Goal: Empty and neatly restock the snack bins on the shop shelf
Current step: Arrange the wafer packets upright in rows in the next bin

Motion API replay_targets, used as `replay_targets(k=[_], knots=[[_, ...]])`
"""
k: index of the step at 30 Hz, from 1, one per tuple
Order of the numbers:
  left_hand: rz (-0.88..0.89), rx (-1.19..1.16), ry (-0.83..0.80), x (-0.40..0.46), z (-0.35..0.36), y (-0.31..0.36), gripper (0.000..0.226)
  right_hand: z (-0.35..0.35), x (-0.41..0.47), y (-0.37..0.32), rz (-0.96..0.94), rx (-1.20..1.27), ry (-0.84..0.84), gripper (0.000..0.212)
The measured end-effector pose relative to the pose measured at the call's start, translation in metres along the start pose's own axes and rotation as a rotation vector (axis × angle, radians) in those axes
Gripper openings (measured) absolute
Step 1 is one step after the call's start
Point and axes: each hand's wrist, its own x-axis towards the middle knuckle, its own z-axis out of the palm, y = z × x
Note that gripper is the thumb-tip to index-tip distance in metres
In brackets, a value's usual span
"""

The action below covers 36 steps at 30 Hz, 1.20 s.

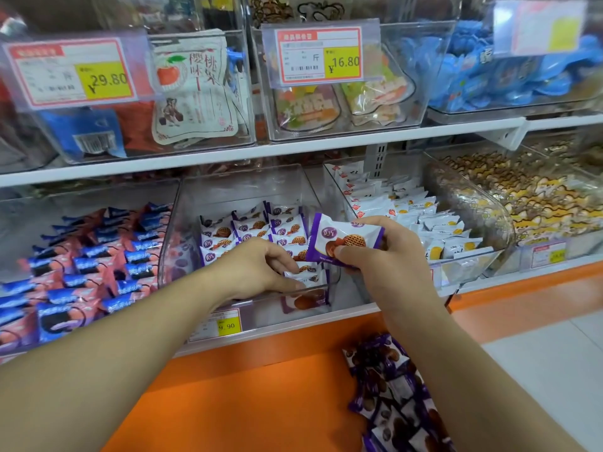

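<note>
Purple snack pile [396,399] below, right hand [388,256] pinching purple packet [342,238], "9.90" tag [226,326]

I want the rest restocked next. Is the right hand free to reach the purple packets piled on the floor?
Probably not yet: the right hand is holding a purple packet up at the clear bin. The floor pile lies uncovered below that arm, so nothing blocks it otherwise.

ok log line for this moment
phase: restocking | right hand: holds purple packet | left hand: arranging packets in clear bin

Before me stand white shelf boards [228,151] over an orange base panel [244,386]; pale floor tiles [554,370] lie right.
</note>
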Motion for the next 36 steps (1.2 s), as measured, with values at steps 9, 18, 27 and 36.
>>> replay_targets(k=[9,18,27,36], knots=[[-0.068,-0.243,0.005,-0.03,-0.013,0.008,0.014,0.006,-0.004,-0.001,-0.073,-0.096,-0.108,0.027],[0.201,-0.302,0.048,-0.081,-0.047,0.02,0.032,0.036,-0.012,0.003,-0.182,-0.239,-0.27,0.019],[-0.009,0.263,0.377,-0.068,-0.05,-0.016,0.024,0.035,-0.01,0.002,-0.336,-0.649,-0.078,0.046],[-0.02,0.442,0.26,-0.04,-0.017,-0.019,0.027,0.027,-0.004,0.011,-0.276,-0.739,-0.023,0.059]])
